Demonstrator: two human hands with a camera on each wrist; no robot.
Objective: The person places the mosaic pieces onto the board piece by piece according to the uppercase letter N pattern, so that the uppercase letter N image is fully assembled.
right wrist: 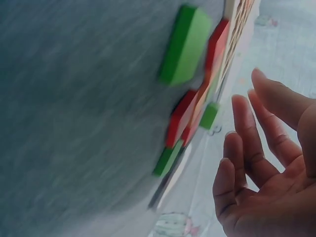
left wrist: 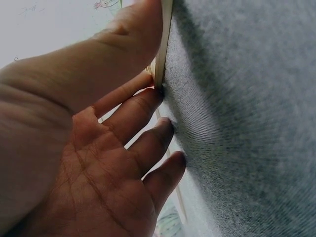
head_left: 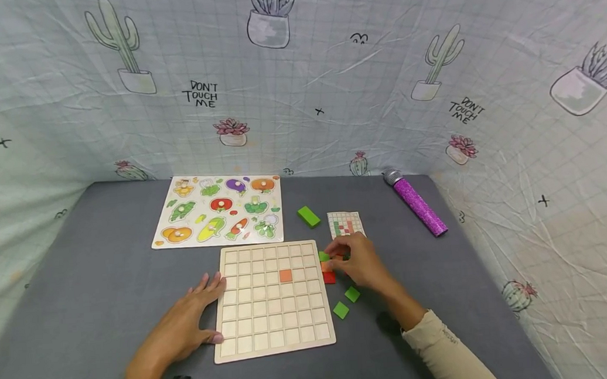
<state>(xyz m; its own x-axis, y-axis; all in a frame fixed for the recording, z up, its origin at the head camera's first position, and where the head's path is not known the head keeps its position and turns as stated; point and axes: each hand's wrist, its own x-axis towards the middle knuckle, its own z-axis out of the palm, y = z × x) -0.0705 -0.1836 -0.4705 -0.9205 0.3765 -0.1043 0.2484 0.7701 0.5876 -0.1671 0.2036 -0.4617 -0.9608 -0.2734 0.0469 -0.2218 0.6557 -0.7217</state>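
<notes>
A square wooden grid board [head_left: 275, 309] lies flat, with one orange tile [head_left: 285, 276] in a cell of its upper right part. Along its left edge, my left hand [head_left: 185, 318] rests with fingers and thumb spread, touching the rim. My right hand [head_left: 358, 262] hovers over loose tiles just right of the board, thumb and fingers apart. Among these are a green tile [head_left: 324, 257], an orange tile [head_left: 326, 266] and a red tile [head_left: 329, 277], partly covered by the hand. In the right wrist view nothing shows between the fingers [right wrist: 244, 128].
Nearer me lie two green tiles [head_left: 352, 294]. Beyond the right hand is a small pattern card [head_left: 344, 222], beside a green block [head_left: 308, 217]. A vegetable puzzle board [head_left: 203, 187] lies behind the grid. At the far right is a purple glitter microphone [head_left: 418, 205]. Printed cloth [head_left: 321, 135] walls the table.
</notes>
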